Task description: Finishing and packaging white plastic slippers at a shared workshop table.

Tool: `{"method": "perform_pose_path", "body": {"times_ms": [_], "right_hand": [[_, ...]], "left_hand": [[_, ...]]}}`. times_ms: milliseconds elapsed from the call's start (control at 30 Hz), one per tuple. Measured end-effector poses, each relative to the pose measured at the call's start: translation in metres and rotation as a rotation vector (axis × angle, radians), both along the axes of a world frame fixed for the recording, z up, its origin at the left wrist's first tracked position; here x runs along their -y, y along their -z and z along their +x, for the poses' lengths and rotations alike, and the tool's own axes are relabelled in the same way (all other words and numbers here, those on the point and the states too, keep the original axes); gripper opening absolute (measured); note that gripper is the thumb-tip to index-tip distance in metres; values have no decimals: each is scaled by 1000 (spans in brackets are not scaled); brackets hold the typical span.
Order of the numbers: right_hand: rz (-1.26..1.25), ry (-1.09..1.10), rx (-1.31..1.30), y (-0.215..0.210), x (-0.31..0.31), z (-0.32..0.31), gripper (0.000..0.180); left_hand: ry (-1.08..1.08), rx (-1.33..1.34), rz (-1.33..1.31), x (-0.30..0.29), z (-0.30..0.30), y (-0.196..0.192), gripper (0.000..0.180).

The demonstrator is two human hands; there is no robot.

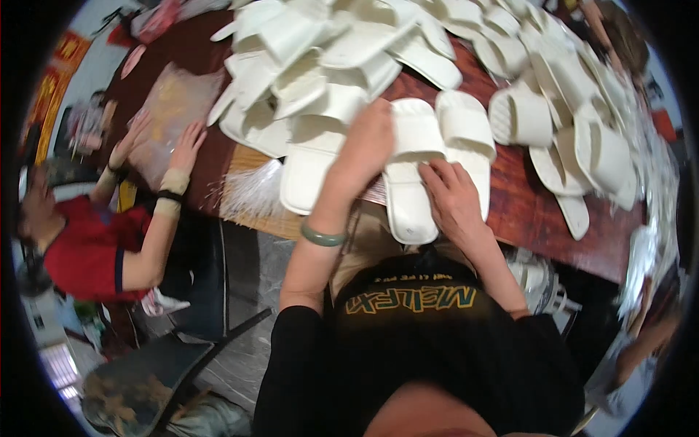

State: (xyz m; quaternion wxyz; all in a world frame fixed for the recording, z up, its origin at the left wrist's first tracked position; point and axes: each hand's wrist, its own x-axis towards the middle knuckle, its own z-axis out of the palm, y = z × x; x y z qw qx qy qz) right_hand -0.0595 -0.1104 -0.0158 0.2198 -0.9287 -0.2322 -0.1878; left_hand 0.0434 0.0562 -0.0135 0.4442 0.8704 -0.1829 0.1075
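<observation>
Both hands (408,171) – slipper (409,171) half-covered

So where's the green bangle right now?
In the head view, the green bangle is on the left wrist, just below the left hand, which rests on a white slipper.

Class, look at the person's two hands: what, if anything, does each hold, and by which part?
The left hand grips a white open-toe foam slipper by its strap band. The right hand rests on the same slipper's sole, beside its twin; a closed grip cannot be told.

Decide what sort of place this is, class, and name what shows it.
Probably a small packing or assembly workshop: heaped white slippers cover a wooden table, and a co-worker beside it presses a clear plastic bag.
</observation>
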Motion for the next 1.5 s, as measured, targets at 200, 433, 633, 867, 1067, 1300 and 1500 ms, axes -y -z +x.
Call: {"method": "perform_pose_path", "body": {"times_ms": [200, 433, 633, 867, 1067, 1300, 1500], "right_hand": [[17, 61, 44, 16, 17, -12, 39], [30, 45, 10, 15, 18, -17, 41], [80, 53, 24, 14, 17, -16, 41], [32, 53, 23, 12, 14, -20, 41], [68, 49, 13, 11, 14, -20, 41], [-47, 115, -14, -2, 8, -18, 33], [-225, 135, -6, 2, -12, -4, 27]], "left_hand": [[-55, -33, 298, 15, 0, -15, 26], [-22, -181, 488, 18, 6, -42, 30], [-37, -254, 552, 18, 5, -52, 32], [-115, -306, 552, 27, -8, -35, 45], [-192, -168, 444, 30, 8, -10, 23], [-48, -295, 127, 9, 22, 2, 28], [-50, -295, 97, 9, 3, -3, 28]]}}
